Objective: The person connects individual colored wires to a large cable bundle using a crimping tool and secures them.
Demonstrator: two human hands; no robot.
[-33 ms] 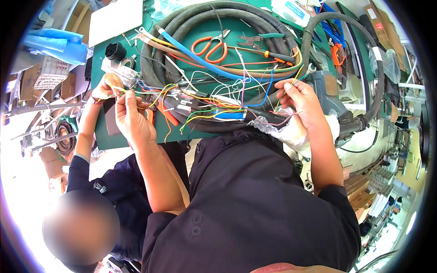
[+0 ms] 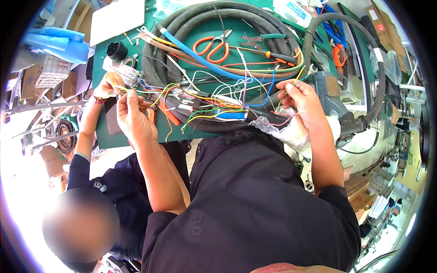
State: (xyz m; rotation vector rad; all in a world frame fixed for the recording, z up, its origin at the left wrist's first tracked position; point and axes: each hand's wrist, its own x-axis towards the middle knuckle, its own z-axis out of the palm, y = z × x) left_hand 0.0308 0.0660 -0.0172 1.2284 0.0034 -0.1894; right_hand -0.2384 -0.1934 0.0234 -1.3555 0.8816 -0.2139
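The left hand (image 2: 133, 116) was closed in a pinch on thin wires (image 2: 200, 102), fingertips pointed toward twelve o'clock. The right hand (image 2: 302, 101) was likewise closed, with a few coloured strands pinched between thumb and fingers. Between the two hands, the wires were spread in a loose tangle of yellow, red, white, blue and green over a green mat (image 2: 207, 34). At seven o'clock of the right hand, crumpled clear plastic (image 2: 284, 132) was seen against the wrist. At eleven o'clock of the left hand, a co-worker's hand (image 2: 107, 86) was held at the same tangle, touching or nearly so. Beyond, at twelve o'clock, a thick black hose (image 2: 200, 13) was coiled, with orange-handled scissors (image 2: 211, 48) laid inside the coil. By judgement, the strands would be best kept taut and separated one colour at a time, each pinch held close to the tangle, and the co-worker's fingers kept clear of any pull.
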